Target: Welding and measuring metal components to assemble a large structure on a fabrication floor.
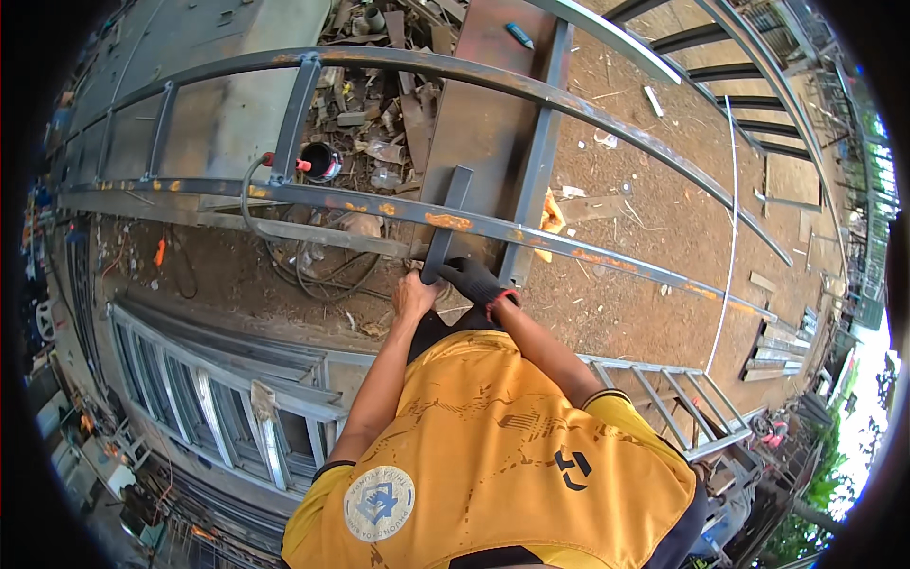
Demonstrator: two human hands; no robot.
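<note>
A short dark flat metal bar (438, 254) crosses a long steel rail (531, 234) of a ladder-like frame. Its near end lies close to my body, and its far end shows past the rail. My left hand (414, 296) is bare and closed around the near end of the bar. My right hand (474, 282), in a black glove with a red cuff, grips the same end from the right, its fingers curled against it. The fingertips of both hands are partly hidden. A second long rail (427, 63) runs beyond the first, joined to it by a crosspiece (299, 119) at the left.
A wide steel beam (483, 123) supports the frame, with a teal marker-like tube (518, 35) on it. Left stands a can (320, 163) among scrap; a cable (248, 180) loops over the near rail. Metal ladder-like frames (204, 398) lie behind me. An orange cloth (550, 223) is at right.
</note>
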